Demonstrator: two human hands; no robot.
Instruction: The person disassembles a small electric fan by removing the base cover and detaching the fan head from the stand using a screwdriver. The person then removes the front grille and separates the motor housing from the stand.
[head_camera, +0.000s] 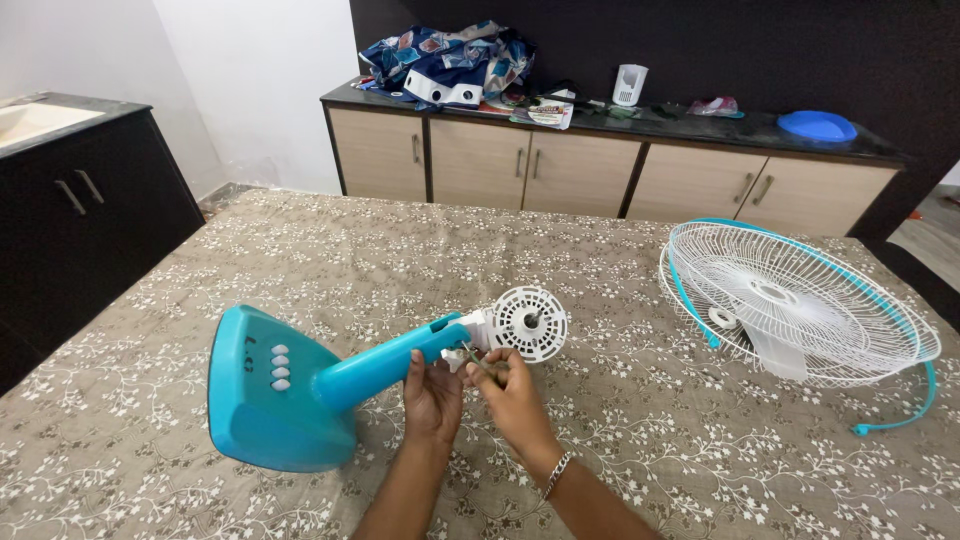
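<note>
Both hands are held at the neck of a teal fan stand laid flat on the counter.

The left hand (432, 392) is curled around the teal neck (388, 362) from below. The right hand (510, 385) is pinched shut on a thin tool (478, 362), its tip set at the white joint; the kind of tool cannot be told. The stand's base (265, 392) is seen at the left, the round white motor mount (530, 322) just above the hands. White wire fan guards (795, 300) are laid well apart at the right on the patterned counter (300, 260).
</note>
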